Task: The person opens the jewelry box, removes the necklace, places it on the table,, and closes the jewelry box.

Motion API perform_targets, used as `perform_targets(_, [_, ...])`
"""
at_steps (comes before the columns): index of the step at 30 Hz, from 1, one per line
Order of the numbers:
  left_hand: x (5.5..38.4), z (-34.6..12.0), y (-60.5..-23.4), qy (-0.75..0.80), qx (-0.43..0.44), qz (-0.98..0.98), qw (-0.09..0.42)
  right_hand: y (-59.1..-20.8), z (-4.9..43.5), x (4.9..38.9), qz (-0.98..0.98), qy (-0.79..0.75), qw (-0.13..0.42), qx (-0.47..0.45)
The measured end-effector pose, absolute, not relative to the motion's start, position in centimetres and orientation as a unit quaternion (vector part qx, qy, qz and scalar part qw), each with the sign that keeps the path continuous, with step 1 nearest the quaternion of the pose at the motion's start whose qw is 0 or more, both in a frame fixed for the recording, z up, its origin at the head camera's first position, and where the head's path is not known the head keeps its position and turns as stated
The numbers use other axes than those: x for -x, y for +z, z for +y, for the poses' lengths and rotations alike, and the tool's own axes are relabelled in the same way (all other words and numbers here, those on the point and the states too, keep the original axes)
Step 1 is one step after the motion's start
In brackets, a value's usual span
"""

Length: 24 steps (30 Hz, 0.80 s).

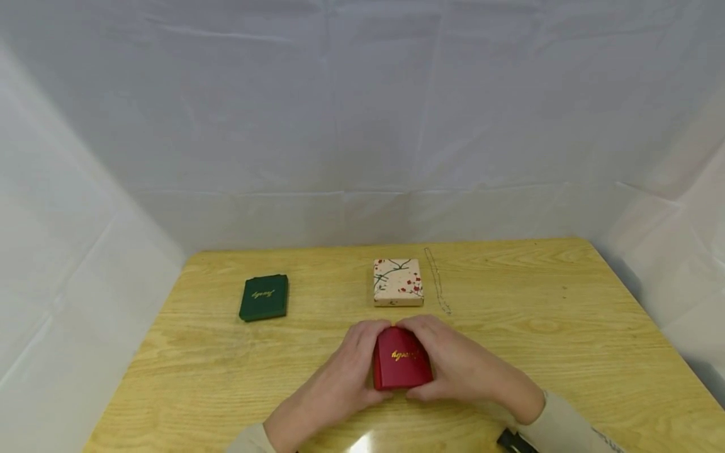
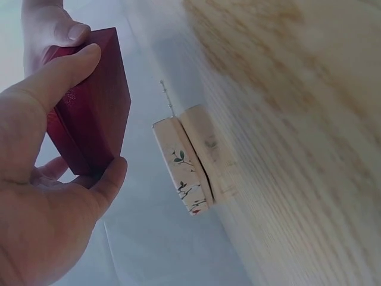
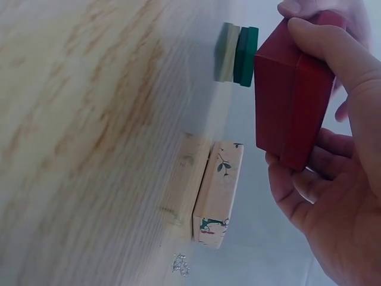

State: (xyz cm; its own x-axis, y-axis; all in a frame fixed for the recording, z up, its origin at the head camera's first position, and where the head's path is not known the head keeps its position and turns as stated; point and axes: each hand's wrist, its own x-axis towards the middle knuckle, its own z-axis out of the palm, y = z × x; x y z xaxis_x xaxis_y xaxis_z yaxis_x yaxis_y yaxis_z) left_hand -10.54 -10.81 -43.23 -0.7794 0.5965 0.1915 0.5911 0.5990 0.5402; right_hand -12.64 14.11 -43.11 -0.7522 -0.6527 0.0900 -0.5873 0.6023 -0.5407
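Observation:
Between my two hands is a red jewelry box with gold lettering on its lid. My left hand grips its left side, thumb at the near edge and fingers at the far edge. On the opposite side my right hand grips it the same way. Both wrist views show the box raised off the table, its lid shut. Just beyond the hands lies a cream flowered box, and a thin silver chain necklace is stretched out to its right.
A dark green jewelry box sits at the left of the wooden table. By my right sleeve, at the near edge, is a black object, partly cut off. White sheeting hangs behind and at both sides.

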Motion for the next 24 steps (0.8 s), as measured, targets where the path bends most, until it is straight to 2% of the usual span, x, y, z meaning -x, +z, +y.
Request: perform_targets(24, [10.59,-10.99,-43.23,0.317,-0.328,0.89,0.002,-43.11,13.87,12.51,0.896,-0.265,0.023,0.356])
